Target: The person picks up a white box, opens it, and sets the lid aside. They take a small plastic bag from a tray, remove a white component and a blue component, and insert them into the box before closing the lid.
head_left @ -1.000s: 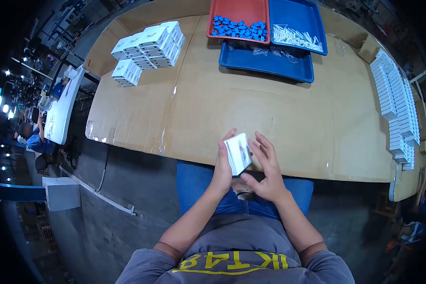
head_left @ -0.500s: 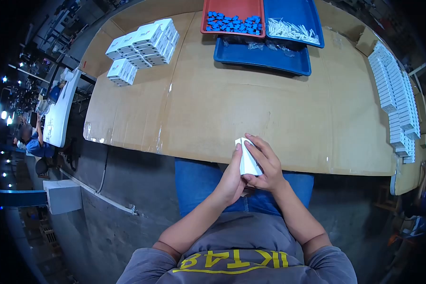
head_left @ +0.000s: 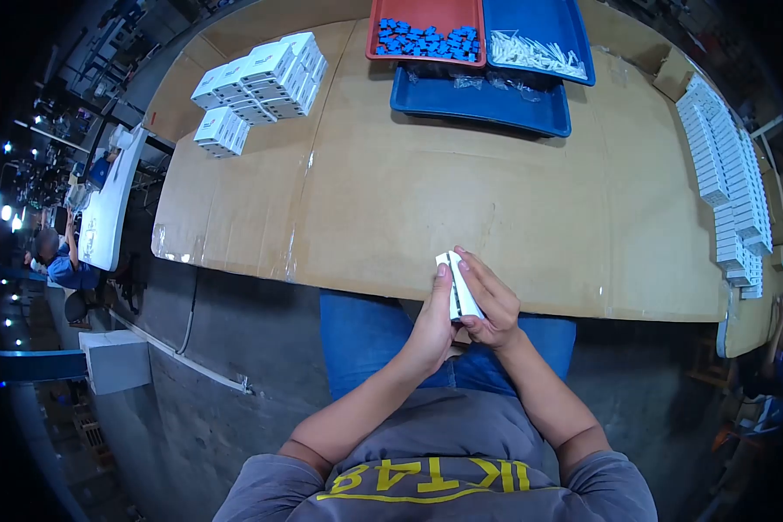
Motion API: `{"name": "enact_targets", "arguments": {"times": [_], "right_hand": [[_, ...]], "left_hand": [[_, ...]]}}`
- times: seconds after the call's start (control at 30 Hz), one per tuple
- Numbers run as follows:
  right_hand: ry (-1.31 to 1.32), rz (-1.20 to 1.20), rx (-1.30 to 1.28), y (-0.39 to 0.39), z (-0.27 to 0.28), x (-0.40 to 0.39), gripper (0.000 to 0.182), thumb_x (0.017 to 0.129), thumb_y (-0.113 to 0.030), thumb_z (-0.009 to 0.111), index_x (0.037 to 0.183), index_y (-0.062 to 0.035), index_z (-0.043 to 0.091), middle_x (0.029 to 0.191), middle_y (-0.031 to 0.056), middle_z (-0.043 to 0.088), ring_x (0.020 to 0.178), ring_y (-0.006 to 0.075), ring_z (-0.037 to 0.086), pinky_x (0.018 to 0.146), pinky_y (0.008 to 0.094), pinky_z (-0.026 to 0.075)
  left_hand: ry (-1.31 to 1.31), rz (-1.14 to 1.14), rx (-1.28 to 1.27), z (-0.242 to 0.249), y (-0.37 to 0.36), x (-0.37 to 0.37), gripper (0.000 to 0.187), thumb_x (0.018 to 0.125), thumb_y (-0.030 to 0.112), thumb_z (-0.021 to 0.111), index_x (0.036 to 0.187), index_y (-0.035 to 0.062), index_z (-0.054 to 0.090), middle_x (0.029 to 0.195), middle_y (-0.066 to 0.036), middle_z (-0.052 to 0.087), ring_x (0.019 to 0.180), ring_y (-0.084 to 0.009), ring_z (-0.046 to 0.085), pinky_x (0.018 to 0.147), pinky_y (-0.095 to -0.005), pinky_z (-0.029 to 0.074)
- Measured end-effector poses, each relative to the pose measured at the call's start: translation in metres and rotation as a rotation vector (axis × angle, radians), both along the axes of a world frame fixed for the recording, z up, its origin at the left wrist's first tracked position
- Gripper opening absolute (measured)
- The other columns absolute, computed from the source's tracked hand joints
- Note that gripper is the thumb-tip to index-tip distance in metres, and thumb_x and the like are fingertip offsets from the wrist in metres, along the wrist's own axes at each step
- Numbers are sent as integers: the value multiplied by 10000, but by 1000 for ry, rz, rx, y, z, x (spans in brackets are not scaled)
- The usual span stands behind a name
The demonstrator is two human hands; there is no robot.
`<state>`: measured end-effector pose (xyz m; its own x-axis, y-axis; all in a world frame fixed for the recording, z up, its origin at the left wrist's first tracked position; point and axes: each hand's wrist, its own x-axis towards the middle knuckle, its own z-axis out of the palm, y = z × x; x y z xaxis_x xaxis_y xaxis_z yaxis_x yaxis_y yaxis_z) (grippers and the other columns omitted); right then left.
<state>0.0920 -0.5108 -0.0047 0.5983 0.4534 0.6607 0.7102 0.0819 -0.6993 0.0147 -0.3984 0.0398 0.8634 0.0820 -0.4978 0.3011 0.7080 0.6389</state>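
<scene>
White box (head_left: 461, 287) between both hands at the near edge of the worktop (head_left: 426, 191), a dark gap running along its upper side; left hand (head_left: 433, 329) on its left flank, thumb up near the far end. Right hand (head_left: 494, 306) wraps the right flank, fingers laid along it, thumb at the near end, so the grip closes on the box from both sides. Beyond: red tray (head_left: 379, 43) beside a blue tray (head_left: 531, 19), stacked boxes (head_left: 270, 63) to the left.
</scene>
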Motion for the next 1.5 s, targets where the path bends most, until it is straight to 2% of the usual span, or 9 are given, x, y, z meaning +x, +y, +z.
{"name": "enact_targets", "arguments": {"times": [0.17,0.23,0.3,0.4,0.57,0.67,0.8,1.2,1.5], "right_hand": [[132,-54,8,1,-2,-3,879,1036,-657,436,1350,149,590,1351,339,621,1241,443,647,1055,454,513],[382,-47,87,3,-4,-9,914,1053,-684,361,1397,139,558,1394,315,598,1285,408,618,1088,431,487],[744,18,238,6,-3,-14,883,1071,-659,341,1434,124,532,1474,283,546,1358,373,562,1124,405,454],[887,101,257,11,9,-18,888,1081,-662,273,1476,100,500,1546,253,476,1419,342,494,1148,397,425],[431,78,-87,3,15,-4,552,1032,-246,597,1502,28,510,1565,255,458,1428,361,491,1153,418,422],[321,161,-177,-2,16,-6,629,917,-201,665,1488,23,526,1560,251,476,1449,373,479,1172,439,407],[276,122,-182,2,9,-6,586,883,-131,722,1431,19,576,1508,254,528,1328,375,598,983,398,567],[36,-9,-210,7,-9,-9,523,948,-69,658,1436,84,548,1258,283,688,888,339,759,748,391,609],[-50,-41,-272,9,-10,-14,477,980,-29,590,1427,125,528,1284,306,672,953,368,759,764,394,619]], "left_hand": [[41,-2,-4,11,-2,2,632,1124,563,305,1526,85,405,1252,-74,616,1140,-164,623,957,-332,525],[-149,-45,440,-19,0,4,677,1120,558,328,1578,59,331,1329,-84,577,1235,-187,580,1032,-336,481],[-383,-7,953,-20,-2,0,744,1106,425,497,1645,16,185,1444,-100,500,1376,-214,484,1139,-344,395],[-392,-85,807,-21,7,1,922,1015,196,688,1660,0,58,1527,-206,371,1416,-283,449,1147,-408,417],[-238,132,340,-16,24,7,646,1117,303,489,1629,32,205,1281,-114,579,1130,-169,609,948,-333,538],[-160,107,274,-20,30,6,536,1145,390,383,1556,50,324,1206,-88,584,1050,-144,600,870,-307,537],[-75,108,344,-25,24,7,490,1147,427,361,1467,57,396,1154,-73,576,1009,-135,579,836,-301,526],[-44,147,539,-26,16,8,468,1152,433,346,1376,38,461,1092,-64,573,975,-137,541,892,-298,466],[-30,139,493,-26,19,10,402,1153,382,367,1280,37,529,966,-12,552,868,-89,498,788,-259,456]]}}
